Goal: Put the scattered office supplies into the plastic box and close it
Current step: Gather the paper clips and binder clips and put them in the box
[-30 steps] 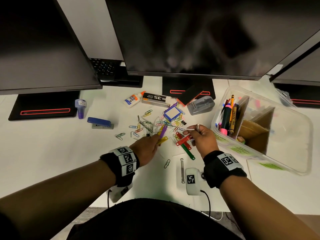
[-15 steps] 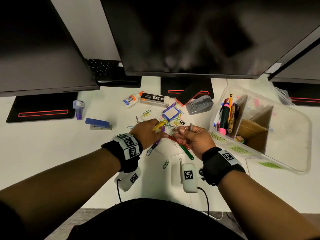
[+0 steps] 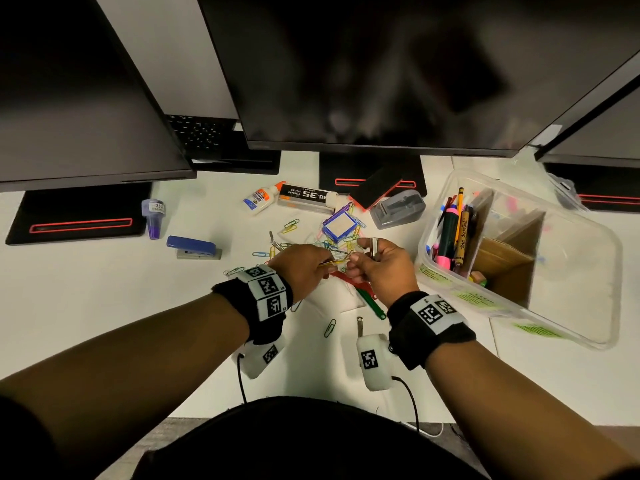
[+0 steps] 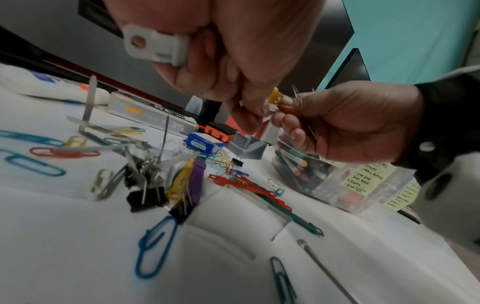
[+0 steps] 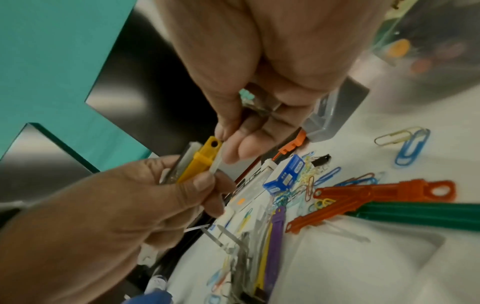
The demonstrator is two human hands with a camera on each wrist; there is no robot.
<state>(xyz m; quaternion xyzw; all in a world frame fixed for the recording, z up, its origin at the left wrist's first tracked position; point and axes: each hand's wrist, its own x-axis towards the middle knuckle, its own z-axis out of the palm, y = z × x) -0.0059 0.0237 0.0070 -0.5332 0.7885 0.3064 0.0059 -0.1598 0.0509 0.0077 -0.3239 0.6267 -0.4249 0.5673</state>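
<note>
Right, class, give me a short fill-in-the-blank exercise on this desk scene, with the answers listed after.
1. Both hands meet on a plastic clip coloured ____.
2. The pens stand inside the clear plastic ____.
3. The blue stapler lies on the desk to the ____ of the left hand.
4. The right hand is nearer the ____ than the left hand is.

Answers: yellow; box; left; box

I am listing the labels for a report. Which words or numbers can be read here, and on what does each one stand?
"NO.35", upside down: staple box.
"PENGU", end cut off: blue clip box.
"Eraser", "Ink pad", "Tapes", handwritten: yellow note on plastic box.
Glue bottle, purple bottle, crayon, green notes: too blurred.
</note>
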